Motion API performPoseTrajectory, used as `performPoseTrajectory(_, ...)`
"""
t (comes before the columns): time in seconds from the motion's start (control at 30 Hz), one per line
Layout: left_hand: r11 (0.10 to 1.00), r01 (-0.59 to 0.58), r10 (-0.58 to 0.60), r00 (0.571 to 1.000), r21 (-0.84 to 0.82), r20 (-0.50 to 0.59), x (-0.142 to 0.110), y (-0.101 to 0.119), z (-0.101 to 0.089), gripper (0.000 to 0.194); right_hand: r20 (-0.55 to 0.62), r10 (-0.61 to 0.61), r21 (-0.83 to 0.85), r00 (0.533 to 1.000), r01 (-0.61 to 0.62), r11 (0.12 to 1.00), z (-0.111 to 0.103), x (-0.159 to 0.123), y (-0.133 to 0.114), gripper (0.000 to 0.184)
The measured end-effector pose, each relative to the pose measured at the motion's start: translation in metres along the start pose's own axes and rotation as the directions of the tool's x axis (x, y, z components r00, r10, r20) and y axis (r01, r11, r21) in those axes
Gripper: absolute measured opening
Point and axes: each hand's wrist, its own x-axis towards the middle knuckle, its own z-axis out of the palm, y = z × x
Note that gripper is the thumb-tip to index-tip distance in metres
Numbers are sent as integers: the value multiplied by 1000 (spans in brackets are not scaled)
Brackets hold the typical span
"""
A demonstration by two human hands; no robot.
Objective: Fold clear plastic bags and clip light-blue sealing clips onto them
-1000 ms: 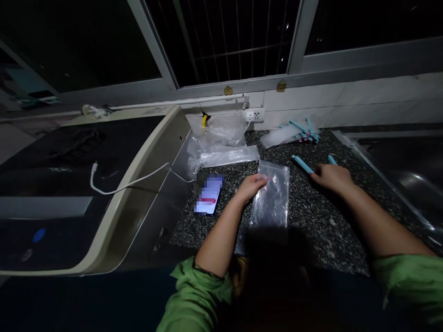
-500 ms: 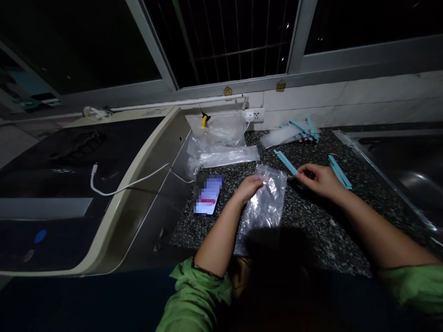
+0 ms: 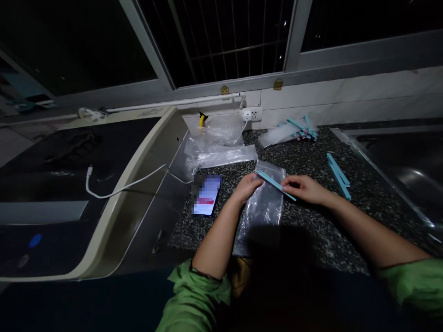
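Head view is showing two bare hands working over a black speckled stone counter (image 3: 311,161). The left hand (image 3: 248,188) is gripping a clear, flat plastic bag (image 3: 265,210) by its far left edge, thumb on top, and the bag is lying slantwise toward the near edge, its near end falling into shadow. The right hand (image 3: 304,189) is pinching a long, thin pale-blue plastic strip (image 3: 272,180) between thumb and fingers near its right end. That strip is lying across the far part of the bag, its left end reaching just beside the left fingertips; whether they are touching it, I cannot tell.

To the right, more pale-blue strips (image 3: 337,175) are resting on the counter, near a dark sink (image 3: 404,173). On the far side, a jumbled pile of pale-blue strips (image 3: 304,130) is lying against a cloudy plastic bag (image 3: 277,137). Crumpled clear plastic packaging (image 3: 221,147) is sitting far left of the held bag, and a lit smartphone (image 3: 209,196) is lying left of the left hand.
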Motion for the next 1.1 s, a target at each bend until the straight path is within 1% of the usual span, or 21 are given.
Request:
performPoseTrajectory(0.13,998,-54,54,997,12,53,-1,2,-2,26,82,56,107,995,-65,992,0,2,1,45)
performPoseTrajectory(0.27,997,-66,63,994,30,90,-2,2,-3,41,123,101,188,987,-123,974,-2,3,4,47)
performPoseTrajectory(0.43,993,-99,92,992,69,91,-4,2,-2,42,162,122,204,979,-155,967,-2,3,3,47)
performPoseTrajectory(0.63,989,-124,121,992,79,36,-4,5,1,43,119,114,191,986,-136,972,-1,4,5,49)
performPoseTrajectory(0.73,989,-134,134,991,57,0,-2,3,2,43,68,99,150,993,-108,983,1,5,6,50)
performPoseTrajectory(0.83,990,-137,138,990,29,-24,0,0,1,43,-9,57,81,998,-56,995,3,5,6,51)
performPoseTrajectory(0.93,991,-130,130,990,6,-50,1,-1,0,42,-70,3,-4,998,-3,1000,7,4,4,46)
performPoseTrajectory(1.03,994,-104,102,993,-28,-67,1,0,0,40,-150,-58,-172,987,32,985,11,0,2,36)
performPoseTrajectory(1.1,995,-88,85,993,-39,-83,1,-1,0,40,-212,-135,-328,968,59,943,13,-3,1,32)
